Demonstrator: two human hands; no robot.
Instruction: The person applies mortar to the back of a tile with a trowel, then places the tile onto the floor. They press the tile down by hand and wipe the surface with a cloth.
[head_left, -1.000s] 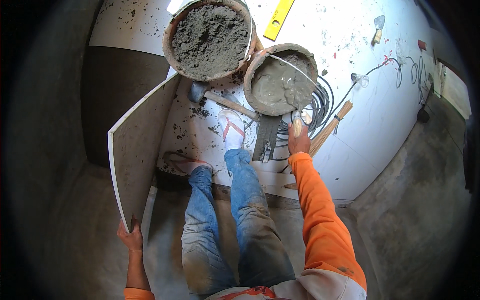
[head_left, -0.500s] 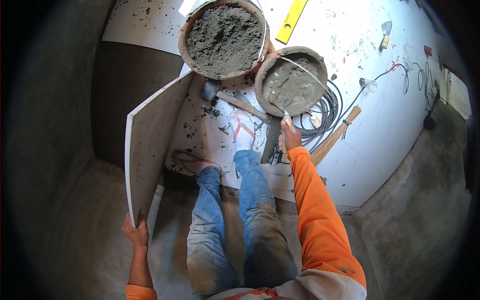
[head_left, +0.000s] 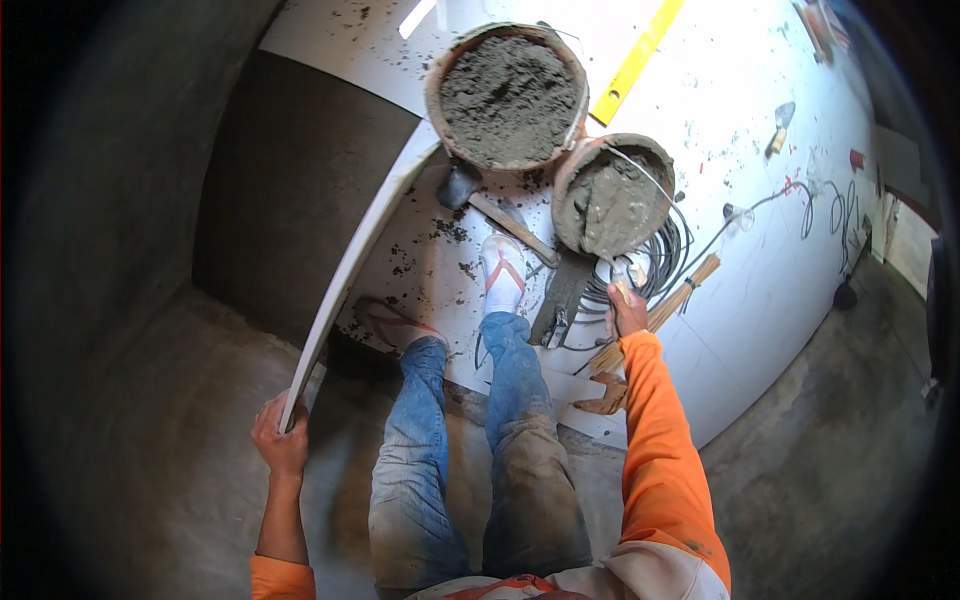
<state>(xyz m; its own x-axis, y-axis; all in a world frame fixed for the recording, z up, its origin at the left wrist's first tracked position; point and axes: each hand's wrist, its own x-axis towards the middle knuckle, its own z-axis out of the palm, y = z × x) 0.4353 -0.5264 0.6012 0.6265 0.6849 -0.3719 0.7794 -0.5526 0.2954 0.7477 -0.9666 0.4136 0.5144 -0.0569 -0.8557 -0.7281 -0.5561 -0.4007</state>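
My left hand [head_left: 282,435] is closed around the near end of a large, thin tile [head_left: 350,255], which stands on edge and shows mostly as a narrow pale rim. Its far end reaches the bucket of drier grey mortar [head_left: 515,100]. With my right hand [head_left: 628,308] I grip a trowel by its light handle [head_left: 622,291]. The trowel's blade, coated in mortar and hard to make out, is at the near rim of the smaller bucket [head_left: 562,205], which holds wet mortar [head_left: 605,205].
Between my feet and the buckets lies a mallet [head_left: 510,228]. A coiled black cable [head_left: 670,250] and a bundle of thin sticks [head_left: 695,280] lie right of it. Farther off are a yellow level [head_left: 635,65] and another trowel [head_left: 782,128]. Bare dark floor [head_left: 290,170] borders the white tiles.
My right hand has drawn the trowel back toward me, from inside the wet-mortar bucket to its near rim. The tile has turned more edge-on. The whole view has shifted.
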